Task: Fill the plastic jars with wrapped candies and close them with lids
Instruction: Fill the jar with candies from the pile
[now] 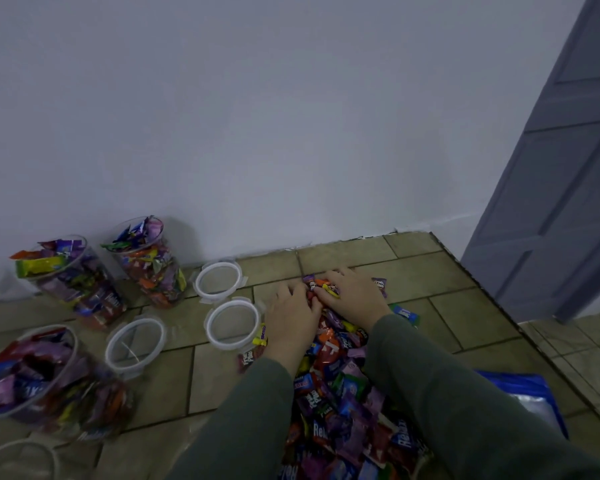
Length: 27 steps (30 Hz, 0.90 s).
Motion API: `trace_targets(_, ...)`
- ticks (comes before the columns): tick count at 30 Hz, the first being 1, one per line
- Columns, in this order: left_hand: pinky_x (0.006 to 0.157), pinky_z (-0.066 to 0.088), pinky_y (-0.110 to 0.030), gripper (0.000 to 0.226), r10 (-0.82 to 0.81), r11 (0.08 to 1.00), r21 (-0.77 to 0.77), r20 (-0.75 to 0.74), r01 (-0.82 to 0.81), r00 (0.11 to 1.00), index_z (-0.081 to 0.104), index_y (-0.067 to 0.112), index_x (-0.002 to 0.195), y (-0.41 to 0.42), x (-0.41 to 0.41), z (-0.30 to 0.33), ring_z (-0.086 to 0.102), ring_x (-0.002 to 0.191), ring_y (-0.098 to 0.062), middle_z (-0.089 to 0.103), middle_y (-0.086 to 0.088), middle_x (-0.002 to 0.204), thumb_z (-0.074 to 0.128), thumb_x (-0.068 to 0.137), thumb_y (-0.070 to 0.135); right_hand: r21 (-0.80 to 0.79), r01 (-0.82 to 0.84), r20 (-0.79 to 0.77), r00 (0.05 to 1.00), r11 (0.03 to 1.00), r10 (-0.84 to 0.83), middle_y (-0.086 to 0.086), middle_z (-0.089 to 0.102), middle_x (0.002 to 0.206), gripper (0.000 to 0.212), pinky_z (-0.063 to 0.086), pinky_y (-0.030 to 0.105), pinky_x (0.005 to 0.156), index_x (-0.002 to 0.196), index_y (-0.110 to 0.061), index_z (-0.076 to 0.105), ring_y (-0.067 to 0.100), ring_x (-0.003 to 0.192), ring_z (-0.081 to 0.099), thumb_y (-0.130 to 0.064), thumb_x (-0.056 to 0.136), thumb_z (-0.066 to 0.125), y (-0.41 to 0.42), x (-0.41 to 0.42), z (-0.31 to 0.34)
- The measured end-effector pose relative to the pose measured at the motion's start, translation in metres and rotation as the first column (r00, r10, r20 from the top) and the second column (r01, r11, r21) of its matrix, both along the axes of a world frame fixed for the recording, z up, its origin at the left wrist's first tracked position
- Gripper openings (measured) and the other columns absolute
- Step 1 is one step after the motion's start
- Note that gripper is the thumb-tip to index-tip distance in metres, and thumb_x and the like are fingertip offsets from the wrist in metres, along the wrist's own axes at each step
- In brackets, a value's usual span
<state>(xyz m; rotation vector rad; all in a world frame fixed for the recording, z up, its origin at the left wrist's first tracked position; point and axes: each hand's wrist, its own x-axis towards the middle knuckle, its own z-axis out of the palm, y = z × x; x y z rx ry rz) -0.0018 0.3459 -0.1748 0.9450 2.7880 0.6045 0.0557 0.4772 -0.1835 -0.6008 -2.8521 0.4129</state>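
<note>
Right hand: right hand (352, 294), fingers curled over a few wrapped candies at the far end of the heap; a purple one and an orange one show betw. the fingers.
Left hand: left hand (289, 318) just beside it, fingers bent onto the same end of the heap; whether it actually grips any is unclear.
Candies: heap of multicoloured wrapped candies (340, 386) on the tan tiled floor (465, 313), running back under both green sleeves.
Lids: three clear round plastic lids (232, 324) flat on the tiles, left of the hands.
Jars: three clear plastic jars (149, 261) w/ candies heaped to the rim, lidless, further left nr the white wall.
Bag: blue plastic bag (523, 393) right of the heap.
</note>
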Motion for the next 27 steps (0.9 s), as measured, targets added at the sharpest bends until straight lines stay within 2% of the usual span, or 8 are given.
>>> trace_targets(5, 0.085, 0.045, -0.039, 0.037, 0.018, 1.0, -0.003, 0.057, -0.018, 0.998, 0.048, 0.009, 0.128, -0.004, 0.0, 0.01, 0.053, 0.111, -0.029, 0.051, -0.012, 0.125, 0.038, 0.102, 0.033, -0.158, -0.039, -0.1, 0.995, 0.987, 0.024, -0.004, 0.063, 0.092, 0.03, 0.046, 0.034, 0.07, 0.1, -0.019, 0.06, 0.016, 0.089, 0.059, -0.046, 0.096, 0.046, -0.012, 0.006, 0.009)
trace_targets(8, 0.075, 0.039, -0.035, 0.029, 0.05, 0.998, 0.038, 0.045, -0.051, 0.998, 0.05, 0.005, 0.116, -0.01, 0.003, 0.022, 0.055, 0.106, -0.03, 0.057, -0.014, 0.117, 0.036, 0.104, 0.028, -0.247, -0.044, -0.208, 0.978, 0.968, -0.009, -0.009, 0.052, 0.077, 0.026, 0.039, 0.032, 0.064, 0.089, -0.018, 0.054, 0.013, 0.076, 0.052, -0.042, 0.098, 0.047, -0.023, 0.013, 0.022)
trace_targets(12, 0.076, 0.042, -0.037, 0.029, 0.091, 0.985, 0.142, 0.048, -0.097, 0.995, 0.054, 0.006, 0.111, -0.022, 0.009, 0.038, 0.057, 0.102, -0.03, 0.06, -0.014, 0.111, 0.039, 0.103, 0.029, -0.326, -0.04, -0.375, 0.923, 0.945, -0.09, 0.0, 0.058, 0.074, 0.033, 0.044, 0.036, 0.063, 0.087, -0.014, 0.059, 0.015, 0.068, 0.054, -0.044, 0.096, 0.05, -0.041, 0.021, 0.038)
trace_targets(16, 0.078, 0.046, -0.039, 0.03, 0.125, 0.951, 0.275, 0.075, -0.141, 0.989, 0.055, 0.007, 0.112, -0.037, 0.018, 0.054, 0.058, 0.1, -0.03, 0.061, -0.014, 0.11, 0.04, 0.103, 0.03, -0.495, -0.064, -0.482, 0.85, 0.866, -0.212, -0.012, 0.045, 0.056, 0.026, 0.031, 0.019, 0.053, 0.074, -0.03, 0.048, 0.003, 0.051, 0.041, -0.044, 0.096, 0.051, -0.064, 0.034, 0.055)
trace_targets(19, 0.075, 0.046, -0.038, 0.027, 0.137, 0.914, 0.374, 0.082, -0.158, 0.987, 0.056, 0.007, 0.11, -0.055, 0.028, 0.066, 0.059, 0.096, -0.03, 0.062, -0.013, 0.106, 0.042, 0.102, 0.029, -0.641, -0.076, -0.523, 0.771, 0.764, -0.362, -0.016, 0.041, 0.047, 0.03, 0.029, 0.015, 0.048, 0.072, -0.023, 0.049, 0.001, 0.045, 0.035, -0.038, 0.098, 0.051, -0.085, 0.043, 0.068)
trace_targets(21, 0.068, 0.039, -0.034, 0.027, 0.132, 0.891, 0.429, 0.066, -0.147, 0.989, 0.056, 0.007, 0.107, -0.067, 0.037, 0.072, 0.059, 0.092, -0.029, 0.062, -0.012, 0.101, 0.042, 0.102, 0.029, -0.727, -0.109, -0.537, 0.706, 0.678, -0.463, -0.012, 0.041, 0.05, 0.031, 0.03, 0.016, 0.049, 0.08, -0.014, 0.056, 0.003, 0.046, 0.034, -0.038, 0.098, 0.049, -0.1, 0.048, 0.074)
trace_targets(24, 0.066, 0.034, -0.029, 0.025, 0.113, 0.845, 0.516, 0.082, -0.139, 0.99, 0.057, 0.009, 0.106, -0.085, 0.052, 0.08, 0.058, 0.088, -0.022, 0.061, -0.004, 0.094, 0.044, 0.102, 0.029, -0.804, -0.138, -0.51, 0.66, 0.579, -0.551, 0.012, 0.046, 0.067, 0.037, 0.042, 0.033, 0.064, 0.094, -0.002, 0.059, 0.018, 0.058, 0.046, -0.037, 0.099, 0.049, -0.122, 0.055, 0.082)
trace_targets(27, 0.071, 0.036, -0.026, 0.027, 0.11, 0.812, 0.564, 0.105, -0.151, 0.988, 0.058, 0.008, 0.114, -0.101, 0.064, 0.083, 0.056, 0.093, -0.017, 0.058, 0.002, 0.099, 0.045, 0.102, 0.029, -0.825, -0.167, -0.497, 0.67, 0.54, -0.551, -0.004, 0.05, 0.071, 0.028, 0.04, 0.021, 0.064, 0.09, -0.013, 0.057, 0.005, 0.062, 0.046, -0.037, 0.1, 0.047, -0.139, 0.06, 0.083)
